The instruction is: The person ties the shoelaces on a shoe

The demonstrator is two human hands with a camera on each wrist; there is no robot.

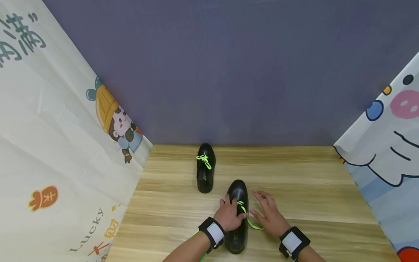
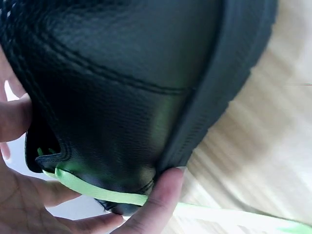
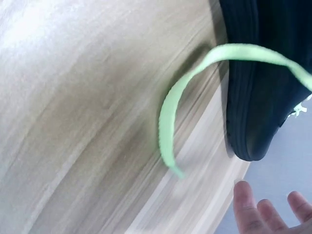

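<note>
because your left hand (image 1: 228, 215) is bent over the black leather lace-up shoe (image 1: 237, 237), one fingertip by its sole edge and across the flat lime-green lace (image 2: 102, 193), that strand could get trapped; a tug on the other end would then likely draw the lacing uneven. your right hand (image 1: 273, 218) is just beside the shoe, fingers spread and gripping nothing that shows, though you cannot tell whether its thumb brushes the lace. the two hands are near each other, yet apart. since the right-hand end of the lace lies in a loose curve on the pale wood-grain worktop (image 1: 294, 174), your fingers could close beside it and miss. if you press harder on one side, the shoe may pivot or slide, and a push toward the far left corner could bump the second black leather shoe (image 1: 205, 176), which stands by the far edge with its green bow (image 1: 204, 159).

the shoe under your hand sits sole down, short of the far edge and to the right of its mate. its toe points at that edge, its heel at you; the long axis runs nearly square to the edge.
</note>
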